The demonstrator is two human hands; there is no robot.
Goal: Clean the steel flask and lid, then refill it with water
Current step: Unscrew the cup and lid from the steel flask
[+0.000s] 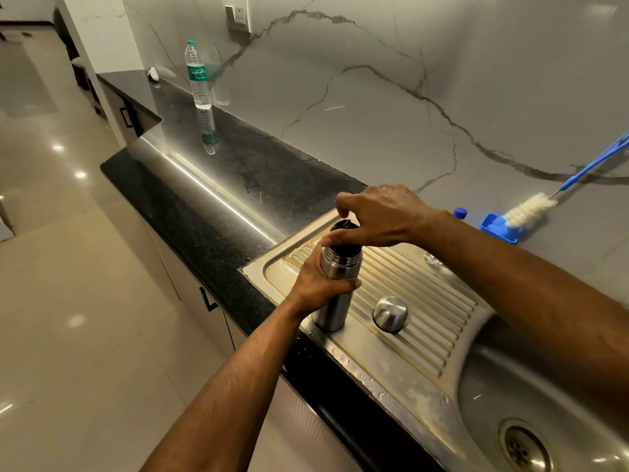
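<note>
The steel flask [335, 308] stands upright at the left end of the ribbed sink drainboard [425, 321]. My left hand [320, 284] is wrapped around its middle. My right hand [381, 216] reaches over from the right, and its thumb and fingers pinch the black stopper [343, 226] at the flask's mouth. The flask's domed steel lid [390, 313] rests mouth down on the drainboard, just right of the flask and apart from it.
A plastic water bottle [198, 76] stands on the black counter [218, 185] by the marble wall. A white-bristled bottle brush [531, 207] with a blue handle leans into a blue holder [498, 229]. The sink basin [531, 403] with its drain [522, 447] lies at the lower right.
</note>
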